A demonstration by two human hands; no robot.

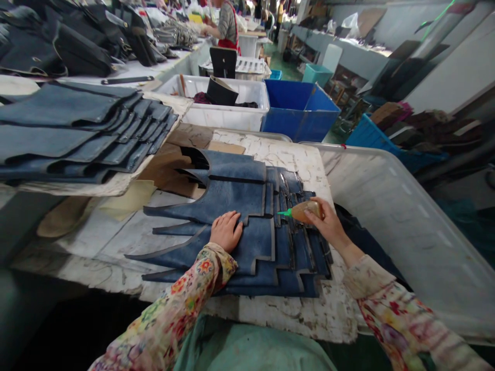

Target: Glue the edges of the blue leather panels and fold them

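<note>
My right hand [324,220] is wrapped round a squeeze bottle [299,212] with brownish contents and a green nozzle. The nozzle points left, at the stepped edges of the blue leather-like pieces [237,198]. These pieces lie overlapped in a fanned stack, and dark shiny strips run along several of their right edges. Pressed flat on the stack, my left hand [226,230] has its fingers stretched out and holds nothing. Whether the nozzle tip touches a piece, I cannot tell.
A second pile of blue pieces [58,141] lies on a board at the left. Behind the work board [294,309] stand a white crate [232,118] and a blue bin [297,111]. A large translucent tub [421,232] is at the right. Further back, a person [227,26] works at a table.
</note>
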